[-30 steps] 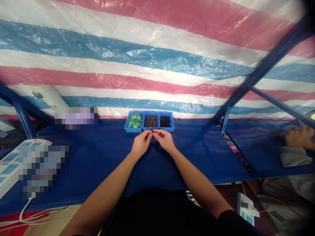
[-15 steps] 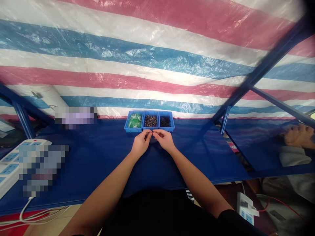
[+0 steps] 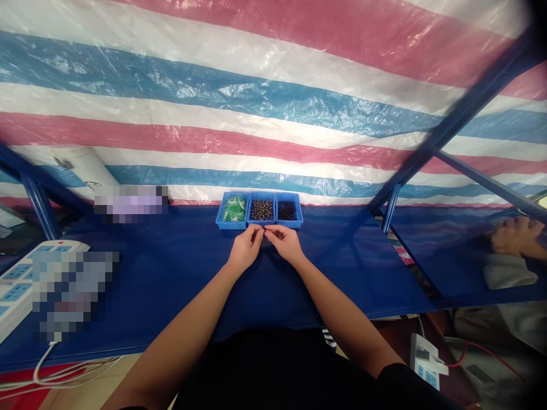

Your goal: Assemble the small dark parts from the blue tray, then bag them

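Note:
My left hand [image 3: 245, 247] and my right hand [image 3: 285, 242] meet just in front of several blue plastic bins, their fingertips pinching a tiny dark part [image 3: 264, 230] from both sides. The part is too small to identify. The leftmost blue bin [image 3: 233, 210] holds green and clear pieces. Small dark-and-gold parts fill the middle blue bin [image 3: 261, 210]. Dark parts lie in the right blue bin [image 3: 288, 211]. My hands rest close to the front rim of the middle bin.
A dark blue table cover [image 3: 171, 273] spreads under everything, backed by a striped plastic tarp [image 3: 273, 114]. A white power strip [image 3: 17, 279] sits at the left beside a pixelated object. Blue metal shelf struts [image 3: 391, 209] stand at the right, with a person beyond.
Both hands and the bins hold nearly the same place, with fingertips together. Only the whole view drifts very slightly.

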`<state>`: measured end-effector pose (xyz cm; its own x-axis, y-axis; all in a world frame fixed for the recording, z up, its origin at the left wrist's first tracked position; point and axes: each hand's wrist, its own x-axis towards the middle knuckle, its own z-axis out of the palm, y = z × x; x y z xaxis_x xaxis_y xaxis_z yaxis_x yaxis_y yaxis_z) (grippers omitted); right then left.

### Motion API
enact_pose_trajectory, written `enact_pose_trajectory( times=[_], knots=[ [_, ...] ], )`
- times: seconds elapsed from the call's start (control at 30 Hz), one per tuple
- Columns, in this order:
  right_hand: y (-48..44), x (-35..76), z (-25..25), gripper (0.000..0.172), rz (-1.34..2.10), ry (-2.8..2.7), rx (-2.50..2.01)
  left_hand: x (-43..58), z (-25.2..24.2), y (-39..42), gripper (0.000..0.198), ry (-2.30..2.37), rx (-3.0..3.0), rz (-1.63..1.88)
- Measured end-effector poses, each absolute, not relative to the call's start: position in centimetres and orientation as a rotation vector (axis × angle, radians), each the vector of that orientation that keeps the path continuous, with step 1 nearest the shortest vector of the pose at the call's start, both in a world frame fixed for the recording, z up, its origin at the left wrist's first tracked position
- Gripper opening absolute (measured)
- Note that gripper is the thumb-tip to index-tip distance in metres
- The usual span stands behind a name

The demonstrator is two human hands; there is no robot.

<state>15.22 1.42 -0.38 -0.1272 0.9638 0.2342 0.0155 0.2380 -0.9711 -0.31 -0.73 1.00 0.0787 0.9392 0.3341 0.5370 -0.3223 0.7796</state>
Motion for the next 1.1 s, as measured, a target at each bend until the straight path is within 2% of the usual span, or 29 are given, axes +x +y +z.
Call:
enact_pose_trajectory(
  times=[0.2, 0.4, 0.53, 0.73, 0.97, 1.1],
  knots=[
    [1.8, 15.4, -0.4, 0.035, 1.144, -1.363, -1.039, -0.3, 0.9, -0.8, 0.027, 1.527, 1.856, 1.239],
    [3.1, 14.6, 0.6, 0.046, 1.262, -1.231, -1.048, -0.6, 0.9, -0.5, 0.026, 1.639, 1.757, 1.358],
    [3.4, 14.6, 1.4, 0.058, 1.310, -1.339, -0.923, -0.8, 0.5, -0.4, 0.024, 1.690, 1.720, 1.368],
    [2.8, 16.1, 1.1, 0.026, 0.783, -2.022, -1.057, -1.2, 0.0, -0.2, 0.025, 1.716, 1.645, 1.408],
    [3.2, 13.6, 0.6, 0.024, 0.566, -2.221, -1.404, -1.3, -0.1, -0.1, 0.024, 1.763, 1.631, 1.427],
    [3.3, 12.5, 0.6, 0.015, 0.561, -2.217, -1.522, -1.4, -0.3, -0.1, 0.024, 1.767, 1.642, 1.428]
  ],
)
